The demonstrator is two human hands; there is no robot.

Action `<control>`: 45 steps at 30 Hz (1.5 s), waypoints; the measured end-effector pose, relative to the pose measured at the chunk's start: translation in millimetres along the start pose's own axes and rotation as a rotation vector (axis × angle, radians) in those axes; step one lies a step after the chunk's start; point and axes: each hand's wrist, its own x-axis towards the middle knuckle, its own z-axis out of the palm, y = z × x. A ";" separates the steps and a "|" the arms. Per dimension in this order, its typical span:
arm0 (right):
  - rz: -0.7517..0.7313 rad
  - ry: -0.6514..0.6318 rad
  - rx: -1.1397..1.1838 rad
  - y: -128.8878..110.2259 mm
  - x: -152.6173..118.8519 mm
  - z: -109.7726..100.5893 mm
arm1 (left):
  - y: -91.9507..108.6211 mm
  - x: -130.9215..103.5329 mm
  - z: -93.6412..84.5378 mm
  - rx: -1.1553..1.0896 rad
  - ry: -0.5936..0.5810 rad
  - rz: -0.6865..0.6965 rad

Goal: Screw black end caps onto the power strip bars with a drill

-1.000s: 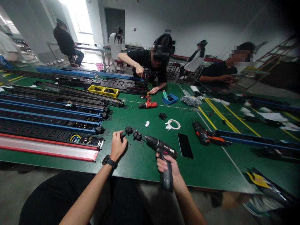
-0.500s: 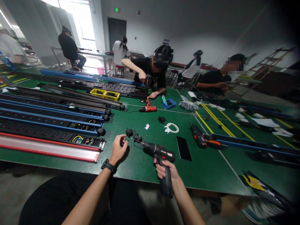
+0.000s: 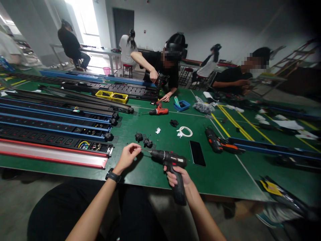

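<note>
My right hand [image 3: 177,176] grips the handle of a black cordless drill [image 3: 170,159], whose long bit points left. My left hand [image 3: 129,155] is closed in a pinch right at the tip of that bit. Whatever is between its fingertips is too small to make out. Just beyond the bit, two small black fittings [image 3: 147,143] lie on the green table [image 3: 160,184]. To the left of my left hand are a red-edged metal channel [image 3: 75,155] and a black socket strip [image 3: 50,138] with its wired end exposed.
A phone [image 3: 197,153] lies right of the drill, with a white cable coil [image 3: 185,131] behind it. Farther back are a red drill [image 3: 159,111], yellow bins [image 3: 111,96] and a blue tray [image 3: 182,105]. Another black-orange driver [image 3: 214,140] lies right. A co-worker [image 3: 163,63] works across the table.
My left hand has moved slightly right and its fingertips now meet the bit's tip. The drill has shifted a little left and up in view. The camera view has tilted slightly down.
</note>
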 end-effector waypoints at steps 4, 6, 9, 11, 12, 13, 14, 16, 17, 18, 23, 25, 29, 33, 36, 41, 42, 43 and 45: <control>0.052 0.129 0.128 1.3 -2.6 3.2 | -3.3 -2.3 -3.5 0.002 0.004 -0.019; 0.064 0.184 0.135 1.3 -4.7 4.2 | -6.1 -3.2 -2.6 -0.015 0.026 -0.028; 0.050 0.227 0.102 3.0 -6.6 2.7 | -10.4 -4.5 -1.0 -0.039 0.064 -0.039; 0.038 0.284 0.055 5.2 -6.7 1.3 | -12.1 -5.8 -0.3 -0.040 0.084 -0.043; 0.025 0.323 0.020 6.2 -6.4 0.9 | -12.5 -6.6 0.0 -0.033 0.092 -0.044; 0.007 0.359 -0.021 7.1 -6.1 1.0 | -12.4 -7.5 0.3 -0.025 0.100 -0.045; -0.015 0.384 -0.064 7.8 -5.9 1.6 | -11.9 -8.4 0.6 -0.019 0.108 -0.044; -0.056 0.398 -0.120 8.6 -6.2 3.8 | -9.8 -10.2 0.9 -0.020 0.120 -0.042; -0.076 0.395 -0.133 8.8 -6.7 5.1 | -8.5 -10.9 0.7 -0.028 0.122 -0.041; -0.090 0.389 -0.132 9.0 -7.3 6.2 | -7.1 -11.3 -0.2 -0.039 0.117 -0.041; -0.108 0.327 0.033 11.6 -9.1 2.9 | -4.8 -5.1 -15.8 -0.084 -0.017 -0.040; -0.128 0.320 0.116 13.1 -8.6 -2.2 | -6.9 3.0 -24.8 0.034 0.013 -0.020; -0.180 0.345 0.211 13.2 -6.6 -9.2 | -10.7 29.5 -33.4 0.493 0.164 0.103; -0.183 0.388 0.324 10.3 -3.7 -7.3 | -11.6 61.0 -23.0 0.710 0.100 0.245; -0.172 0.433 0.379 9.0 -2.1 -5.1 | -14.2 76.4 -11.1 0.761 0.026 0.249; -0.150 0.444 0.342 8.7 -3.0 -7.6 | -17.7 80.3 -2.8 0.789 0.029 0.214; -0.151 0.438 0.329 8.6 -3.3 -8.2 | -16.8 79.1 -3.4 0.792 0.038 0.211; -0.157 0.435 0.320 8.5 -3.5 -8.7 | -15.3 77.4 -4.6 0.795 0.045 0.209; -0.168 0.438 0.308 8.2 -3.7 -8.9 | -10.4 72.6 -8.7 0.793 0.056 0.211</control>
